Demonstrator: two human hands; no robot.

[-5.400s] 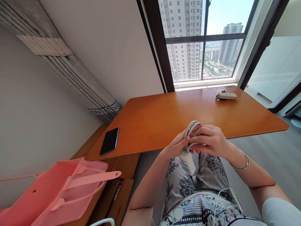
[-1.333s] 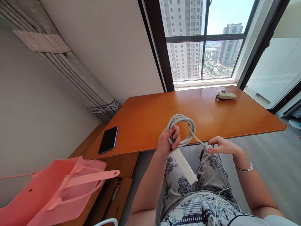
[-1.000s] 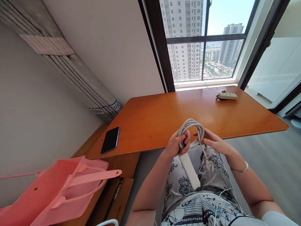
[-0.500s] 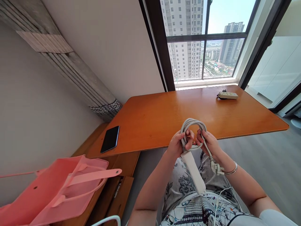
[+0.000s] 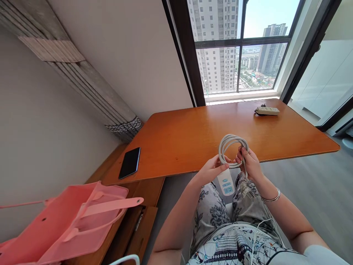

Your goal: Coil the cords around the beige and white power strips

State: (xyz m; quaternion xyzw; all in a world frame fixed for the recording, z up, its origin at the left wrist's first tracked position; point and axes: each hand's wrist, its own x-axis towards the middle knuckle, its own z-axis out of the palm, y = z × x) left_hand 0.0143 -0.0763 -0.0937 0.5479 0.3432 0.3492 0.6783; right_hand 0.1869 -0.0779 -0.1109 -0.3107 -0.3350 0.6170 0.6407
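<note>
A white power strip (image 5: 226,182) with blue-marked outlets hangs below my hands over my lap. Its grey-white cord is wound in several loops, and this coil (image 5: 226,139) stands above the table's near edge. My left hand (image 5: 216,169) is closed at the lower left of the coil, where the cord meets the strip, thumb on top. My right hand (image 5: 249,162) pinches the right side of the coil. From it the cord's end hangs down with the plug (image 5: 246,190), slightly blurred against my trousers.
An orange-brown wooden table (image 5: 176,143) spans the front. A dark phone or tablet (image 5: 129,163) lies at its left end; another power strip (image 5: 267,111) with a dark plug sits at the far right. A pink bag (image 5: 68,221) stands open at the lower left.
The coil has shifted slightly up and to the right. The power strip has swung around and now shows its outlet side. My left hand has moved to the coil's bottom.
</note>
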